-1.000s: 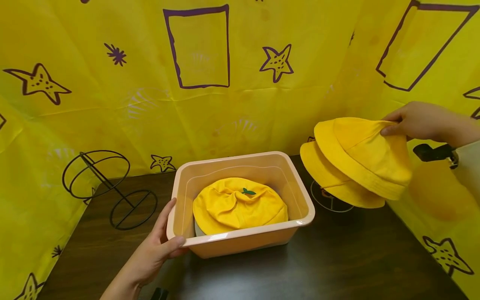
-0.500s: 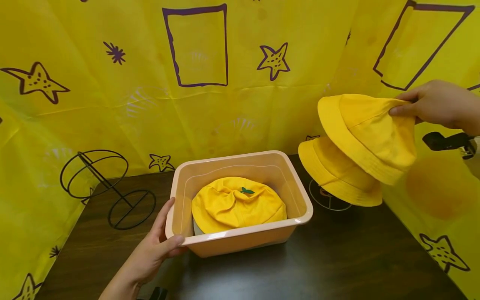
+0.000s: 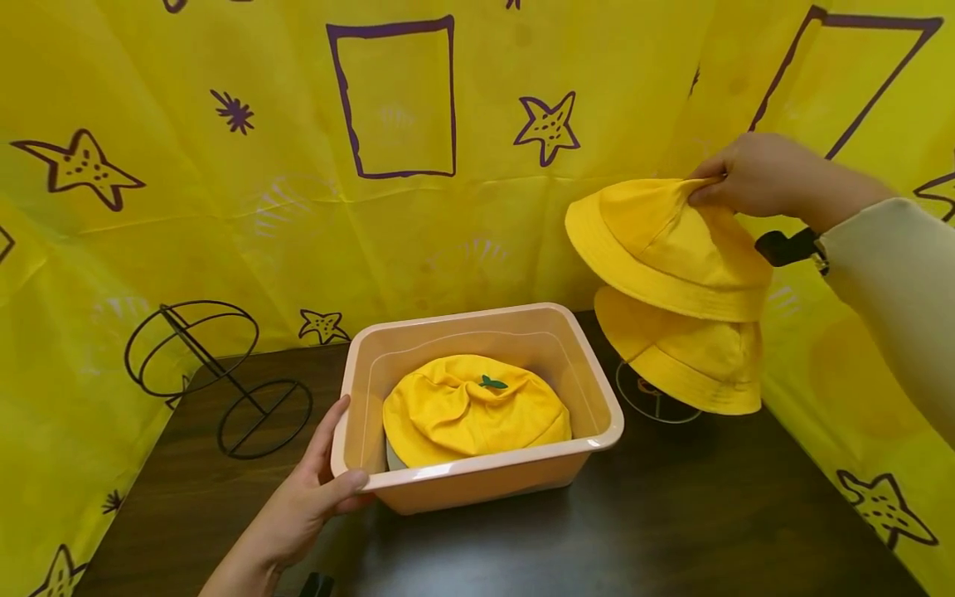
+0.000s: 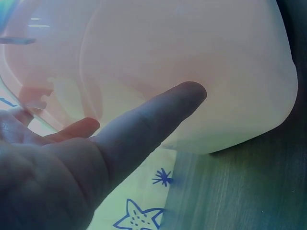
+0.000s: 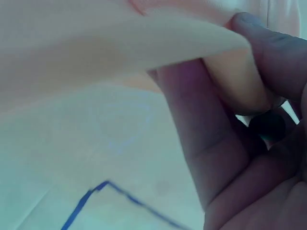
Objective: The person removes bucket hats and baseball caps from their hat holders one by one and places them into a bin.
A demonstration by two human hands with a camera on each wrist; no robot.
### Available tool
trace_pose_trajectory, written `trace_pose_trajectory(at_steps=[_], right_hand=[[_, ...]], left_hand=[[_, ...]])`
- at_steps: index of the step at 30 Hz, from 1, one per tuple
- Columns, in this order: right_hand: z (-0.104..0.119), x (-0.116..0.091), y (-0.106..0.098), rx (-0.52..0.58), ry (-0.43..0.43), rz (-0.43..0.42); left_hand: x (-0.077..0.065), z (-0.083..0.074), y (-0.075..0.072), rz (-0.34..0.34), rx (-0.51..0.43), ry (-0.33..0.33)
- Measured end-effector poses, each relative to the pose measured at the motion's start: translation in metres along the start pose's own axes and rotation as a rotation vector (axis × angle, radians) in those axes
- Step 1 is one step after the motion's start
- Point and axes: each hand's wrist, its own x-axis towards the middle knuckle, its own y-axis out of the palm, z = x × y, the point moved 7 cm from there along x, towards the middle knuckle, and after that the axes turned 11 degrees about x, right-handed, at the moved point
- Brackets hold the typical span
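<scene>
On the left, my left hand (image 3: 306, 489) holds the corner of a peach plastic tub (image 3: 477, 485), thumb at the rim. One finger (image 4: 158, 112) lies nearly straight along the tub's outer wall in the left wrist view. A crumpled yellow hat (image 3: 462, 414) with a green leaf tab lies inside the tub. My right hand (image 3: 768, 178) pinches the crown of a yellow bucket hat (image 3: 671, 249) between thumb and fingers. Below the held hat, a second yellow bucket hat (image 3: 694, 356) sits on a wire stand (image 3: 656, 410), whose upper part is hidden. The right wrist view shows pinched fabric (image 5: 235, 76) close up.
A bare black wire hat stand (image 3: 242, 385) stands at the left of the dark wooden table (image 3: 671, 514). Yellow cloth (image 3: 477, 207) with drawn stars and frames hangs behind and at both sides.
The right hand has lifted the upper hat up off the lower hat, then moved it left toward the tub. The left hand and the tub have stayed in place.
</scene>
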Motion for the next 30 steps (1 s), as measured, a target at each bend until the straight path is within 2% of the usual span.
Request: trace_pose_trajectory(at_steps=[8, 16, 20, 25, 30], right_hand=[[0.038, 0.032, -0.002, 0.032, -0.059, 0.0], [0.053, 0.039, -0.024, 0.076, -0.052, -0.141], [0.057, 0.038, -0.04, 0.124, -0.016, -0.226], [0.065, 0.03, -0.062, 0.276, 0.025, -0.344], [0.09, 0.021, -0.076, 0.533, -0.028, -0.431]], left_hand=[[-0.001, 0.0, 0.0, 0.011, -0.013, 0.006], [0.0, 0.0, 0.0, 0.016, -0.02, 0.005], [0.002, 0.0, 0.0, 0.017, -0.016, 0.012], [0.003, 0.001, 0.002, 0.018, -0.018, 0.0], [0.004, 0.002, 0.003, 0.021, -0.021, -0.002]])
